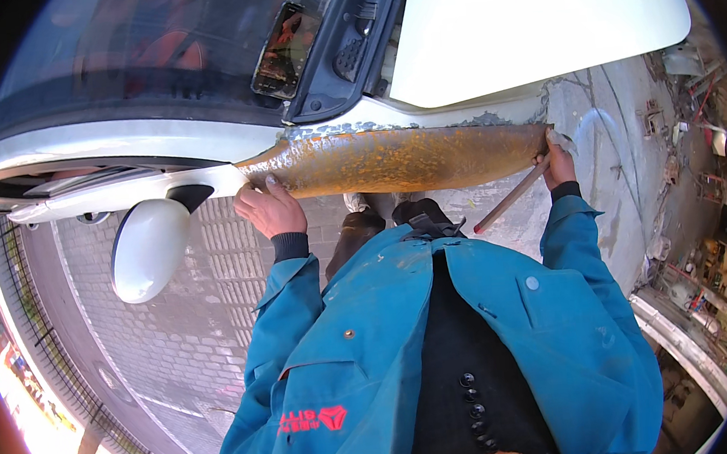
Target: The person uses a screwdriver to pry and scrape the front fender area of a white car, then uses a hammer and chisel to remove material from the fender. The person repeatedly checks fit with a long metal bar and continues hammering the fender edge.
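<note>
A long fender panel (409, 159), brown with worn orange-yellow patches, lies along the side of a white car. My left hand (270, 207) is closed on its left end, thumb on the outer face, close to the door. At the panel's right end, my right hand (557, 165) is closed round a hammer (511, 201) with a wooden handle and a red tip. The handle slants down and left from the fist, and a grey piece, apparently the head, shows above the fingers. Whether the right fingers also grip the panel's edge, I cannot tell.
The white hood (535, 26) stands raised beyond the panel. A phone (280, 50) rests at the windshield's base. The white side mirror (153, 248) juts out left of my left hand. Scattered parts (709, 277) lie at right. Paving bricks (175, 327) cover the ground.
</note>
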The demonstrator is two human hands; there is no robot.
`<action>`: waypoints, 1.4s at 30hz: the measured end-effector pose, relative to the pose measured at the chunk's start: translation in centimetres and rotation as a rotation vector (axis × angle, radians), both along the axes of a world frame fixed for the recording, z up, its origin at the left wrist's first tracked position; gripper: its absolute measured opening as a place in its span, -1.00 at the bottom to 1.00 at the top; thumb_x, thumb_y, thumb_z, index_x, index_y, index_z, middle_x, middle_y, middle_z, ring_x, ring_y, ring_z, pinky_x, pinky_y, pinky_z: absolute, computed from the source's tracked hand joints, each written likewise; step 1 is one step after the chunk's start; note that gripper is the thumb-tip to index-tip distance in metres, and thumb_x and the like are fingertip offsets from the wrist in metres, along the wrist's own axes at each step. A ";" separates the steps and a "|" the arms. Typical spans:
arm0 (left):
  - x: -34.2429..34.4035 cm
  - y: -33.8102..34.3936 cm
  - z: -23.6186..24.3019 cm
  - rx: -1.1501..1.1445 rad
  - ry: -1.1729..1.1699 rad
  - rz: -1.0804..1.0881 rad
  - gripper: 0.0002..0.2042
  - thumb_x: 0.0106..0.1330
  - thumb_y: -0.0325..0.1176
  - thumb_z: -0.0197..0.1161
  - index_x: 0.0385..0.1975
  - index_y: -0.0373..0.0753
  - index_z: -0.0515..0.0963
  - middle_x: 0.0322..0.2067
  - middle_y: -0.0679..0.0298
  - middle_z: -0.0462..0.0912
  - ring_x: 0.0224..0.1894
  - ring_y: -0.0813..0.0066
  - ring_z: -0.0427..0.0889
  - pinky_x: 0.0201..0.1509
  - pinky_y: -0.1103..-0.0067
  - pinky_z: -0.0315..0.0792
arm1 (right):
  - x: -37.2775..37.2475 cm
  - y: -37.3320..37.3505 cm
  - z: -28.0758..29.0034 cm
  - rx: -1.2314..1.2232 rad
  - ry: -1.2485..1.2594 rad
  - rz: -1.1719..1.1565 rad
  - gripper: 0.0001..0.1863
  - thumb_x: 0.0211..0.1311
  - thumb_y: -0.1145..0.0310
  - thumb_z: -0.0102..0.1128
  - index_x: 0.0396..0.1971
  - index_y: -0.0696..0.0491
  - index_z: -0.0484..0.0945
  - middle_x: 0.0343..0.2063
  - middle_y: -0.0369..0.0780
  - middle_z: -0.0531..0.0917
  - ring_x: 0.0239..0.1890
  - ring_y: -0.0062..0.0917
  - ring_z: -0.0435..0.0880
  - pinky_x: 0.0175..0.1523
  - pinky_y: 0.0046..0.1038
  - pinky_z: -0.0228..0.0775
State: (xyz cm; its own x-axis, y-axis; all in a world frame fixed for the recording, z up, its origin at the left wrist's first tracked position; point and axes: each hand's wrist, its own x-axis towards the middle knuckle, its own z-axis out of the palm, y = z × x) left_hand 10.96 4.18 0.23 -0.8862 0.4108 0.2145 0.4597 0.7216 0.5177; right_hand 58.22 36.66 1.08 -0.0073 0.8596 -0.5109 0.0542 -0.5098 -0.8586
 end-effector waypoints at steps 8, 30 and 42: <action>0.5 1.2 0.9 0.103 0.176 -0.122 -0.32 0.48 -0.47 0.16 0.57 -0.24 0.06 0.42 -0.16 0.15 0.40 -0.14 0.17 0.46 0.10 0.10 | -0.2 0.1 -1.7 -0.070 0.021 -0.087 -0.57 0.42 0.07 0.40 0.09 0.03 0.60 -0.30 -0.31 0.63 -0.55 -0.58 0.49 -0.39 -0.46 0.49; 1.9 2.2 1.3 -0.127 0.099 -0.109 0.15 0.39 0.51 -0.03 0.63 -0.37 -0.27 0.56 -0.21 -0.09 0.58 -0.18 -0.09 0.60 0.04 -0.22 | -1.0 0.0 -2.0 -0.004 0.034 -0.133 -0.52 0.33 0.01 0.49 0.02 0.05 0.61 -0.27 -0.31 0.58 -0.47 -0.56 0.51 -0.32 -0.40 0.48; 1.5 2.6 0.8 -0.218 0.160 -0.102 0.14 0.43 0.43 0.02 0.59 -0.50 -0.23 0.56 -0.36 -0.15 0.57 -0.27 -0.04 0.60 0.05 -0.12 | -0.7 0.0 -2.3 -0.026 0.022 -0.152 -0.54 0.29 -0.01 0.52 -0.07 0.05 0.64 -0.39 -0.32 0.59 -0.53 -0.56 0.52 -0.34 -0.40 0.48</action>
